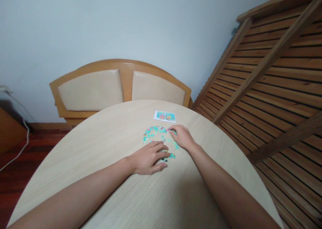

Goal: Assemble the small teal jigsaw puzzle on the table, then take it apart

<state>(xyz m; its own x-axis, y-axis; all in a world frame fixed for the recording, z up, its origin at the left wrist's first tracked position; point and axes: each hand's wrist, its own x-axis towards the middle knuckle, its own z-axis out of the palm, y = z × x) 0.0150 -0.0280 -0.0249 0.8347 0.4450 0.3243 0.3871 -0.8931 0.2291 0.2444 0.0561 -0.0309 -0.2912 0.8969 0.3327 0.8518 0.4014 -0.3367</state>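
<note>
Small jigsaw puzzle pieces (154, 131), mostly turquoise with some pink and yellow, lie in a loose ring on the round table (110, 138). My left hand (152, 156) rests palm down with its fingers spread over the nearer pieces, hiding some of them. At the right side of the ring is my right hand (181, 135), its thumb and fingertips bent together at a pink piece; whether the piece is lifted cannot be made out. Beyond the pieces lies a picture card (164, 116) showing a pink and a yellow cartoon figure on turquoise.
Behind the table stands a wooden headboard (127, 78) with cream padded panels, against a pale wall (141, 24). A slatted wooden frame (266, 78) leans along the right side. On the left, a white cable (25, 138) hangs down to the dark red floor (42, 148).
</note>
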